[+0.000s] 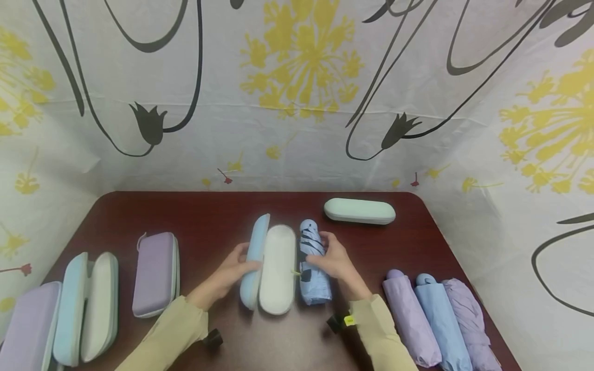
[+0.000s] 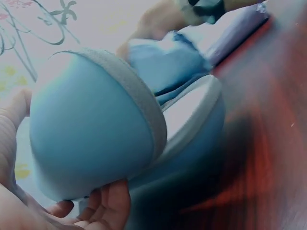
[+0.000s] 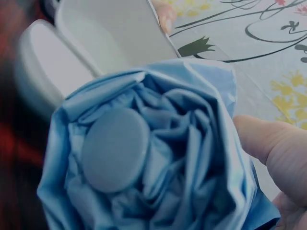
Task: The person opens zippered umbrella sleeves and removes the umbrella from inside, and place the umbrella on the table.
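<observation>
A light blue hard case lies open near the middle of the table, its white-lined base on the right and its lid raised on the left. My left hand holds that lid, thumb on one side and fingers curled round the other, as the left wrist view also shows. Just right of the base, my right hand grips a folded blue umbrella with dark markings. The right wrist view looks onto one end of the umbrella, with a round blue cap among the bunched fabric.
A pale green case lies shut at the back right. Three folded umbrellas, lilac, blue and lilac, lie front right. At left are a purple case, an open blue case and another purple case.
</observation>
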The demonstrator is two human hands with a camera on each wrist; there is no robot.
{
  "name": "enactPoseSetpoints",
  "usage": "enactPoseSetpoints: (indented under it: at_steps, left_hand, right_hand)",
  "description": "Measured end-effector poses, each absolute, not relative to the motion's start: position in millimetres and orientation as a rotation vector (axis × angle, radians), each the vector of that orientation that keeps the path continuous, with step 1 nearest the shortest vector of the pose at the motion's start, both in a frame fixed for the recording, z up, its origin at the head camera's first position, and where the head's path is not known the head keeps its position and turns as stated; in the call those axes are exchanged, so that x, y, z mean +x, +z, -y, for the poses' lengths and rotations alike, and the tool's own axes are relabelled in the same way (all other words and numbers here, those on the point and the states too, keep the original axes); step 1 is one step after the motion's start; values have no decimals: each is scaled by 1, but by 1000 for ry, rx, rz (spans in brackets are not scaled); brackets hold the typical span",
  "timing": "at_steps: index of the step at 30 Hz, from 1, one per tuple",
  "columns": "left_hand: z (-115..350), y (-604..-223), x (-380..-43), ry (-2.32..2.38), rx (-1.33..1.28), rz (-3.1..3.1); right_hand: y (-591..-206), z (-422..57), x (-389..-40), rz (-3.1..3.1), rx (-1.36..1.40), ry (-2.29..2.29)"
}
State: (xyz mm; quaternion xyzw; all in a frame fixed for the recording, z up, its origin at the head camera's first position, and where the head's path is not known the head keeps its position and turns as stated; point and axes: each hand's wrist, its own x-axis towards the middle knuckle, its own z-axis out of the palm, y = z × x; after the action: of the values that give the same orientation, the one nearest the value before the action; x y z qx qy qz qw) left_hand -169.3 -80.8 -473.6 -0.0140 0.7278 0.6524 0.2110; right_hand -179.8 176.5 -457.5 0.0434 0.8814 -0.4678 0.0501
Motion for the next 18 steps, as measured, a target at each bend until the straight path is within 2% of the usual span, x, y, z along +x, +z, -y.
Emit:
enactPoseSetpoints:
  at_steps: [18]
  left_hand:
    - [154, -463, -162, 1548, -179, -2366]
  right_hand:
    - [-470, -254, -119, -2910, 204, -1015]
